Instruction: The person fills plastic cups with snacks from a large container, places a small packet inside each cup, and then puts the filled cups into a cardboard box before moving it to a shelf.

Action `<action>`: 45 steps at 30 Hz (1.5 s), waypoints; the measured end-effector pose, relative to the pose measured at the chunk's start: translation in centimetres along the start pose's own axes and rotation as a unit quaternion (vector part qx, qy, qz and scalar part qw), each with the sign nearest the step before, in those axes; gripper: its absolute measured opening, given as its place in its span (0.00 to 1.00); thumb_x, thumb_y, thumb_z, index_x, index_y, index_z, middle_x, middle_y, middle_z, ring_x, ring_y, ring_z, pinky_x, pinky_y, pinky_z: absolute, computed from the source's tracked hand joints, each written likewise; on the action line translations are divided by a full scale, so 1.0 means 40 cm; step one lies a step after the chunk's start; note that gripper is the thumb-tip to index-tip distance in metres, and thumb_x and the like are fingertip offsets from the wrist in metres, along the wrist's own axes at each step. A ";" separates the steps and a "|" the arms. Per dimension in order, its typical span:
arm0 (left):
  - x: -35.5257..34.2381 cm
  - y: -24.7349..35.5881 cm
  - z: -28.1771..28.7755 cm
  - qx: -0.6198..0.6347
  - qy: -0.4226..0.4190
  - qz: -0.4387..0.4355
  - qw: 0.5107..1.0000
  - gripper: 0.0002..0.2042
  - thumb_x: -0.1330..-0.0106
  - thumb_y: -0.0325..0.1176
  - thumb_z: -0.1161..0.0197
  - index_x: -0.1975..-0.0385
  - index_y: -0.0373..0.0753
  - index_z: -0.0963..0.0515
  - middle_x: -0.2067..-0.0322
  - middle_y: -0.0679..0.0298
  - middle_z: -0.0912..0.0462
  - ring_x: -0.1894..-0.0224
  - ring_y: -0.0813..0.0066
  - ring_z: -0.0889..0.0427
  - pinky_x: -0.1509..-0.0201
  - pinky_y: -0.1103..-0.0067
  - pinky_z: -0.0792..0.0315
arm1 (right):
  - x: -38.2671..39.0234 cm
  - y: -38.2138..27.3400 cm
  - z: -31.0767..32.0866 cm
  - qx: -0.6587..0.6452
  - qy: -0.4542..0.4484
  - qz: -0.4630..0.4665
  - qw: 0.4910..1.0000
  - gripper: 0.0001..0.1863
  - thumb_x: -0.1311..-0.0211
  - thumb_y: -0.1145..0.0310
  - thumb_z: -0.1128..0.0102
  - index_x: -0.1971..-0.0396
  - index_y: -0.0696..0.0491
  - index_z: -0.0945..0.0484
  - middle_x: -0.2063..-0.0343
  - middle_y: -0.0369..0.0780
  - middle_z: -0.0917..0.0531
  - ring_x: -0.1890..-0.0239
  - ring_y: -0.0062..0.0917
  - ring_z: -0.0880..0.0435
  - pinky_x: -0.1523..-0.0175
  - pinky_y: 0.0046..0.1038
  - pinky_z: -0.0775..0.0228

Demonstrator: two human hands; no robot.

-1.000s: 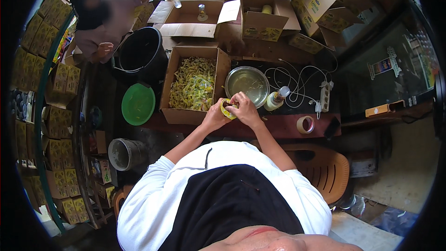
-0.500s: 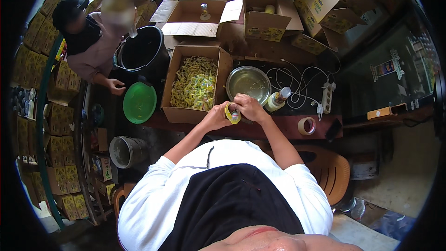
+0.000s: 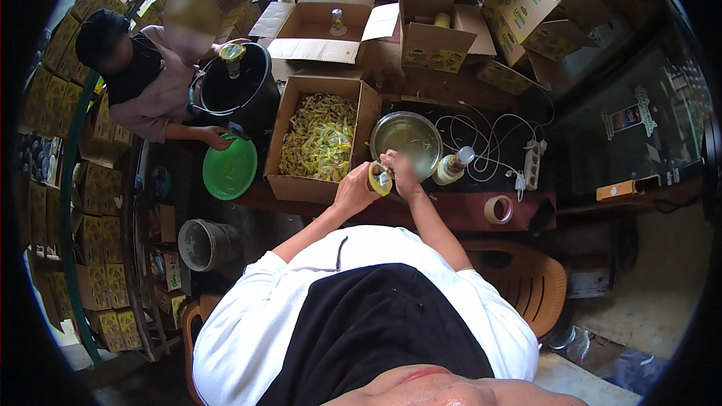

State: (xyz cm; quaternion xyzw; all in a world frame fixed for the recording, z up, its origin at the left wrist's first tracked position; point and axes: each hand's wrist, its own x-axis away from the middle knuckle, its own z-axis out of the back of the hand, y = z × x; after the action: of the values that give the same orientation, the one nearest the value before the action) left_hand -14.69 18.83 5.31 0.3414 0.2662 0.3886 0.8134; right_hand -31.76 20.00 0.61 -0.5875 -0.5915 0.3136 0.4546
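Note:
My left hand (image 3: pixel 353 194) is closed around a small yellow container (image 3: pixel 381 184) with an open ring-like top and something light and printed inside. Just right of it, my right hand (image 3: pixel 402 173) is raised with fingers bent together at the container's upper edge, partly blurred; what they hold is unclear. Behind my hands are a cardboard box (image 3: pixel 282 131) full of small yellow packets (image 3: pixel 316 139) and a metal bowl (image 3: pixel 406 143) of pale liquid. A bottle (image 3: pixel 450 169) with a light cap stands right of the bowl.
A co-worker (image 3: pixel 135 90) at left holds a clear cup (image 3: pixel 232 60) over a black bucket (image 3: pixel 256 98) and reaches to a green basin (image 3: pixel 229 177). Open cartons (image 3: pixel 429 53), white cables with a power strip (image 3: pixel 532 165), a tape roll (image 3: pixel 498 209) and an orange chair (image 3: pixel 526 278) surround me.
My right hand has shifted slightly right and changed its grip at the container. The co-worker has brought the cup down over the bucket and moved a hand onto the green basin.

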 end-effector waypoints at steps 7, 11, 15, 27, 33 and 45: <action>0.025 -0.033 0.067 0.030 0.047 0.040 0.998 0.22 0.54 0.33 0.25 0.61 0.37 0.28 0.64 0.58 0.22 0.61 0.60 0.20 0.54 0.72 0.26 | -0.048 0.019 0.087 0.065 0.081 0.003 0.995 0.11 0.31 0.62 0.46 0.74 0.47 0.28 0.81 0.27 0.30 0.80 0.09 0.34 0.76 0.15 0.42; 0.016 -0.105 0.088 0.100 0.076 0.050 0.991 0.25 0.53 0.31 0.28 0.55 0.35 0.30 0.60 0.55 0.23 0.55 0.59 0.21 0.50 0.70 0.28 | -0.099 0.015 -0.063 0.176 0.205 0.145 0.952 0.12 0.30 0.61 0.46 0.69 0.54 0.25 0.79 0.29 0.27 0.79 0.10 0.31 0.76 0.17 0.38; 0.013 -0.125 0.131 0.093 0.083 0.105 0.987 0.26 0.54 0.31 0.30 0.54 0.35 0.33 0.60 0.52 0.22 0.54 0.52 0.22 0.49 0.66 0.29 | -0.122 0.040 -0.129 0.480 0.016 0.237 0.845 0.12 0.42 0.68 0.39 0.58 0.53 0.20 0.57 0.44 0.22 0.51 0.39 0.26 0.42 0.40 0.36; 0.002 -0.201 0.252 -0.083 0.031 0.064 0.994 0.26 0.54 0.35 0.27 0.56 0.34 0.31 0.62 0.53 0.21 0.54 0.51 0.22 0.52 0.65 0.28 | -0.143 -0.018 -0.347 0.677 -0.090 0.211 0.700 0.15 0.37 0.57 0.44 0.72 0.55 0.25 0.69 0.44 0.21 0.61 0.40 0.19 0.57 0.41 0.29; -0.015 -0.234 0.308 0.059 -0.020 0.050 0.997 0.24 0.55 0.33 0.28 0.58 0.36 0.29 0.66 0.57 0.23 0.62 0.56 0.21 0.58 0.69 0.26 | -0.141 -0.050 -0.372 0.563 -0.100 0.199 0.796 0.13 0.33 0.61 0.48 0.69 0.55 0.22 0.71 0.45 0.22 0.64 0.40 0.20 0.59 0.38 0.30; -0.059 -0.254 0.309 0.006 -0.016 -0.033 0.999 0.26 0.55 0.31 0.27 0.54 0.35 0.29 0.61 0.53 0.24 0.55 0.51 0.23 0.54 0.65 0.27 | -0.151 0.100 -0.359 0.213 0.132 0.115 0.961 0.16 0.31 0.61 0.50 0.65 0.61 0.23 0.73 0.46 0.18 0.69 0.27 0.21 0.62 0.30 0.32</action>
State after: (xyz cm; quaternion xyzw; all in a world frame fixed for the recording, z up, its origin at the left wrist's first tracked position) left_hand -2.79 7.89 5.68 0.3434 0.2667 0.3542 0.8279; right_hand -17.73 12.19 1.55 -0.5774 -0.3747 0.4021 0.6038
